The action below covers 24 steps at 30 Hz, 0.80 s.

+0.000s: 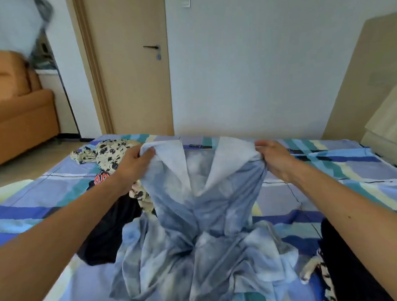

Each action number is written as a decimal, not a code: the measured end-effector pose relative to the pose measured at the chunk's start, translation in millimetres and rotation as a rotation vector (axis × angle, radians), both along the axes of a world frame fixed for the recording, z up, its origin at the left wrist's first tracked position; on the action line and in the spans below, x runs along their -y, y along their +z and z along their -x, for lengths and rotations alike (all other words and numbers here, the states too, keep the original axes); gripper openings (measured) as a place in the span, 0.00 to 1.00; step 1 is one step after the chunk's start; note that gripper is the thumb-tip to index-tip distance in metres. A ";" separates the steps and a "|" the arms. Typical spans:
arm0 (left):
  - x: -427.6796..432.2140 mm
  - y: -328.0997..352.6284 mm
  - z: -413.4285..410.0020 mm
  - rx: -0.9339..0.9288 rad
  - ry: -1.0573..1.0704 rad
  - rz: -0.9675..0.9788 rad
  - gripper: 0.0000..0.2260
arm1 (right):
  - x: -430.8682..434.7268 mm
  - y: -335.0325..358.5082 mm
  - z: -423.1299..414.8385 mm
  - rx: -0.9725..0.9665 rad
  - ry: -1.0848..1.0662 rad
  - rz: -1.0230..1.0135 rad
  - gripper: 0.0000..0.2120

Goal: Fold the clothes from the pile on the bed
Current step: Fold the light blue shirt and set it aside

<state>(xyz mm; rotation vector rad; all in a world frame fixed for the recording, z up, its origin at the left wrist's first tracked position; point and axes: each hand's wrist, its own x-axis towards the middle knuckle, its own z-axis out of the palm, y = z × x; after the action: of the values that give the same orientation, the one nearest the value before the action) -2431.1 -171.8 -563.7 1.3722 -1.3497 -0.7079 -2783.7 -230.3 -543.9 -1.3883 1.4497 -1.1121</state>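
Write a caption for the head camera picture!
Left hand and right hand hold a blue tie-dye garment up by its top corners over the bed.

A pale blue tie-dye cotton dress with white lapels (196, 230) is held up over the bed with the blue, teal and cream checked sheet (330, 167). The left hand (134, 163) pinches its left shoulder, the right hand (276, 158) grips the right shoulder. The skirt part lies crumpled on the sheet. Behind the left arm lie a cream garment with black flowers (111, 152) and a black garment (108, 236). A beige door (132, 73) and an orange sofa (16, 108) stand behind.
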 end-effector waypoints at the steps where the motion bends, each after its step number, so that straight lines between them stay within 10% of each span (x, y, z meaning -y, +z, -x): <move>1: 13.8 31.5 1.7 -0.013 0.011 0.039 0.10 | 10.8 35.9 0.0 0.016 0.005 0.035 0.16; 7: 46.6 201.1 14.1 -0.169 0.111 0.232 0.09 | 23.2 199.5 7.7 -0.087 -0.051 0.209 0.30; 17: 15.9 220.9 22.0 -0.279 -0.021 -0.206 0.13 | 16.5 189.2 18.3 -0.223 -0.284 0.199 0.25; 24: 0.1 175.7 -9.3 -0.174 -0.296 -0.319 0.19 | -23.0 152.6 43.5 0.000 0.435 0.000 0.38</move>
<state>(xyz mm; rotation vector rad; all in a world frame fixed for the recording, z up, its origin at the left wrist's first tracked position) -2421.8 -171.9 -388.0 1.3295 -1.3532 -1.2578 -2827.3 -207.2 -391.3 -1.6055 1.0746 -0.8301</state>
